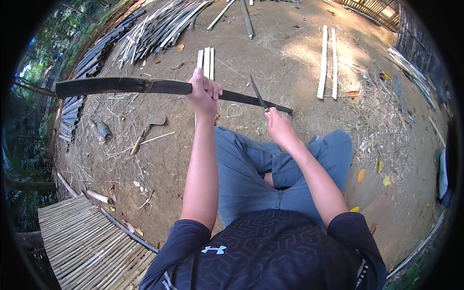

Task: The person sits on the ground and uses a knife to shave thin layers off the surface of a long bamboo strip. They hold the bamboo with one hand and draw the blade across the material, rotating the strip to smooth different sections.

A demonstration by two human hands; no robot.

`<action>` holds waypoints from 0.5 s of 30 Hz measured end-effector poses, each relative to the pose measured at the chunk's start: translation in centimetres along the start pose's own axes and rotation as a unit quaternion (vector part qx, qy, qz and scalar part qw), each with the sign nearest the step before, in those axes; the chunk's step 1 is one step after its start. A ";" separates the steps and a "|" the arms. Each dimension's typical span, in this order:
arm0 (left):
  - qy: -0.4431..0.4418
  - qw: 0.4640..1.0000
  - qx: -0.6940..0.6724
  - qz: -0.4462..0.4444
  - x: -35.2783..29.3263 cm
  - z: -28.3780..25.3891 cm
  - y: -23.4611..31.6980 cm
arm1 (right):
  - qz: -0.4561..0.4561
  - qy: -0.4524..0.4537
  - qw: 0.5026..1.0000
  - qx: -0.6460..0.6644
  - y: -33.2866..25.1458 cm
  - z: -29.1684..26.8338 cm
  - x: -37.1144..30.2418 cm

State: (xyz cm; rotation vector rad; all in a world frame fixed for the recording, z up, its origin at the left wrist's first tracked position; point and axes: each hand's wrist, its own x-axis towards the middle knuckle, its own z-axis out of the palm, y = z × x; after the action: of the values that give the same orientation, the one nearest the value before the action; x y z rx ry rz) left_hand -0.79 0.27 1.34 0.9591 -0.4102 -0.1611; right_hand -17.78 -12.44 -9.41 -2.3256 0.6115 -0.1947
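Note:
A long, dark split-bamboo strip (106, 86) stretches across in front of me, its broad end at the left and its thin end at the right. My left hand (204, 96) is closed around it near the middle, thumb lying along the top. My right hand (280, 128) grips the handle of a knife (258, 94), whose narrow, dark blade points up and away from me. The blade crosses the strip near its thin end; whether the two touch I cannot tell. Under the hands are my bent legs in blue-grey trousers.
A broad-bladed tool with a wooden handle (141, 137) and a dark bottle (104, 130) lie at left. Pale strips (322, 63) rest ahead, with a heap of strips (162, 29) farther left. A slatted bamboo platform (92, 237) stands at lower left. Shavings (382, 116) litter the dirt at right.

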 end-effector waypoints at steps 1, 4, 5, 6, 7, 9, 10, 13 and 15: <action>-0.004 1.000 -0.002 -0.004 0.1 -0.4 0.1 | 0.002 -0.010 1.000 -0.009 -1.7 -0.7 -0.5; 0.002 1.000 0.002 0.001 0.4 -0.7 0.0 | 0.025 -0.024 0.999 -0.016 -4.3 -1.6 -1.6; 0.007 1.000 0.004 0.006 0.4 -0.6 0.0 | 0.024 -0.017 0.999 -0.012 -3.4 -0.7 -1.1; 0.025 1.000 -0.002 -0.001 0.6 -0.5 -0.1 | 0.024 -0.004 1.000 -0.011 -2.0 0.1 -0.1; 0.030 1.000 0.000 0.001 0.7 -1.2 0.0 | 0.019 0.004 1.000 -0.010 -2.0 0.0 0.2; 0.041 0.999 0.000 -0.006 0.6 -2.3 0.4 | 0.023 -0.050 0.998 -0.017 -3.6 -0.6 -0.4; 0.042 0.999 0.005 -0.001 0.6 -2.6 0.4 | 0.024 -0.078 0.996 -0.020 -4.5 -0.9 -0.7; 0.053 0.999 -0.007 -0.001 0.4 -1.8 -0.1 | 0.090 -0.057 0.994 -0.022 0.3 0.4 1.3; 0.039 0.999 -0.008 -0.007 0.1 -2.4 0.3 | 0.036 -0.037 0.998 -0.047 1.3 0.9 1.9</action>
State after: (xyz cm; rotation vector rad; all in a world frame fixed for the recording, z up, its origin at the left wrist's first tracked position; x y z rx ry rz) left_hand 0.28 2.17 0.41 0.9489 -0.3288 -0.1396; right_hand -16.34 -13.64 -11.03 -2.3842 0.6793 -0.0472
